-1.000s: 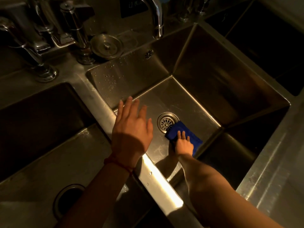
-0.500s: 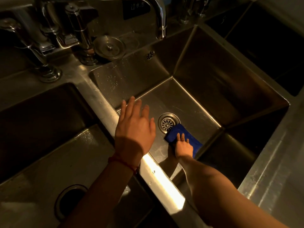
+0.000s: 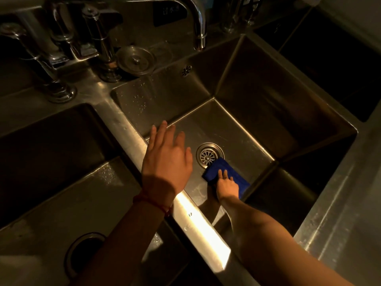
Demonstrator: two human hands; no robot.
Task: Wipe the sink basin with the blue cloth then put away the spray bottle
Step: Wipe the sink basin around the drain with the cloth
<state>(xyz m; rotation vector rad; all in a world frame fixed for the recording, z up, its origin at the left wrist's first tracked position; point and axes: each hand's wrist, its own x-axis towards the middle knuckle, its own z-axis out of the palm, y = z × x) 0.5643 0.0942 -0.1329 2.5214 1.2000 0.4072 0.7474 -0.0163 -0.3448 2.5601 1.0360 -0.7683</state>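
Observation:
A deep steel sink basin (image 3: 237, 124) fills the middle of the head view, with a round drain strainer (image 3: 209, 154) in its floor. A folded blue cloth (image 3: 225, 172) lies on the floor just right of the drain. My right hand (image 3: 226, 183) presses flat on the cloth with straight fingers. My left hand (image 3: 167, 159), a red string at its wrist, hovers with fingers spread over the divider rim on the basin's left side and holds nothing. No spray bottle is in view.
A curved faucet spout (image 3: 199, 32) hangs over the basin's back edge. Tap handles (image 3: 97, 38) and a round steel drain plug (image 3: 136, 60) stand on the back ledge. Another basin (image 3: 51, 162) lies to the left, a dark one (image 3: 340, 58) to the right.
The cloth and my right hand have slid slightly back toward me, away from the drain. My left hand has stayed almost in place over the divider.

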